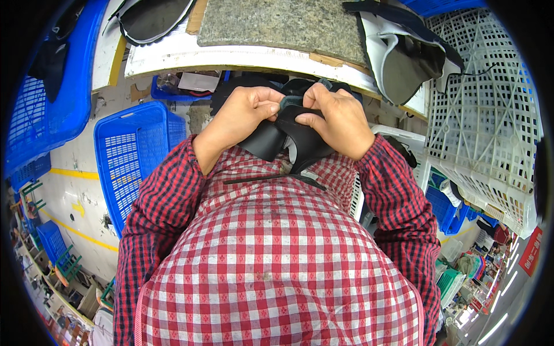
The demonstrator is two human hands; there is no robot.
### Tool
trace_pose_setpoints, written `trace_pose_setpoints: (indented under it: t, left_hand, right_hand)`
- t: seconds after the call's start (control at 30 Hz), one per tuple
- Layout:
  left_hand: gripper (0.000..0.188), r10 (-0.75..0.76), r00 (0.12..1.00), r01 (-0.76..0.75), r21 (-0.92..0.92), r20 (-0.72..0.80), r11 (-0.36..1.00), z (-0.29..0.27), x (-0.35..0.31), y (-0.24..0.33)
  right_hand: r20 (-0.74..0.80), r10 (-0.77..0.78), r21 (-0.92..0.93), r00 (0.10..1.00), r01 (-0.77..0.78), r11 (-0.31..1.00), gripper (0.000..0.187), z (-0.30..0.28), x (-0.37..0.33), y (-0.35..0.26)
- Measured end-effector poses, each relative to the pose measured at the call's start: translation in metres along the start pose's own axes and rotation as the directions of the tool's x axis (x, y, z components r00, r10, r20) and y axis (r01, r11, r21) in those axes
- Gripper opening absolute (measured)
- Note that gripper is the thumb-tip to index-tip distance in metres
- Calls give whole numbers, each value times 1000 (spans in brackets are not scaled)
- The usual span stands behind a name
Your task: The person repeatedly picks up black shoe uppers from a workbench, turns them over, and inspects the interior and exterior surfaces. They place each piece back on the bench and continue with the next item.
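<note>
Just above my lap, my left hand (238,117) and my right hand (341,120) pinch the upper edge of a black leather shoe upper (309,138). A dark grey-green lining strip (290,101) shows between my fingertips, and a pale inner side shows in the upper's opening. The upper's lower flaps hang down over my red checked apron (254,254). A thin black strip (254,179) lies across the apron under them. More black material sits behind my hands, partly hidden by them.
Beyond my hands runs a white workbench (167,57) with a grey stone slab (277,26). White-lined black pieces (401,63) lie at its right end. A blue crate (130,155) stands at left, another blue basket (57,115) farther left, and white crates (485,98) at right.
</note>
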State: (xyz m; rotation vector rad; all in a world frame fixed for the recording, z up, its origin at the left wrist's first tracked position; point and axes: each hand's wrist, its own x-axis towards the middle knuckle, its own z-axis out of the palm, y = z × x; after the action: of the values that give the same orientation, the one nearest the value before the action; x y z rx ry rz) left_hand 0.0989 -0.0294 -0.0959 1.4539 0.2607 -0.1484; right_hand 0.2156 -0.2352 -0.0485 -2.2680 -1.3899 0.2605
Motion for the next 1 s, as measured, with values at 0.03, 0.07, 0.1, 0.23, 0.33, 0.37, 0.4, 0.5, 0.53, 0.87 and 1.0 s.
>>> trace_pose_setpoints:
  t: [0.03, 0.07, 0.1, 0.23, 0.33, 0.37, 0.4, 0.5, 0.53, 0.87, 1.0]
  left_hand:
    - [19, 20, 1000, -19, 66, -12, 998, 1, 1, 0]
    - [19, 42, 999, -39, 133, -23, 990, 2, 2, 0]
    - [19, 50, 998, -45, 166, -26, 985, 3, 3, 0]
    - [19, 72, 997, -62, 237, -33, 970, 4, 6, 2]
    - [19, 73, 997, -61, 244, -36, 968, 4, 7, 2]
    - [19, 71, 997, -61, 241, -33, 969, 4, 6, 3]
    - [19, 71, 997, -59, 250, -37, 966, 4, 6, 3]
    - [19, 66, 997, -55, 258, -31, 965, 4, 5, 3]
    - [19, 62, 998, -53, 260, -27, 964, 4, 5, 3]
    - [22, 39, 999, -40, 74, 4, 996, 5, -3, 2]
    - [21, 31, 999, -22, 288, -28, 957, 22, -9, 0]
  right_hand:
    - [0, 0, 0, 1000, 0, 1000, 34, 0, 0, 0]
    - [-2, 0, -1, 1000, 0, 1000, 33, 0, 0, 0]
    - [-11, -6, 4, 1000, 7, 1000, 33, 0, 0, 0]
    - [10, 6, -19, 1000, -5, 1000, 32, 0, 0, -1]
    - [23, 15, -21, 1000, -14, 1000, 32, 0, 1, 0]
    - [25, 17, -19, 1000, -16, 1000, 31, -1, 1, 0]
    - [16, 7, -4, 1000, -7, 1000, 31, 0, 1, 0]
    - [15, 13, -10, 1000, -13, 1000, 31, 1, 1, 0]
    - [40, 33, -21, 999, -33, 999, 31, 1, 1, 0]
    - [49, 86, -1, 995, -86, 996, 33, 2, -2, 5]
    - [-3, 43, 23, 999, -43, 999, 32, 9, -4, 6]
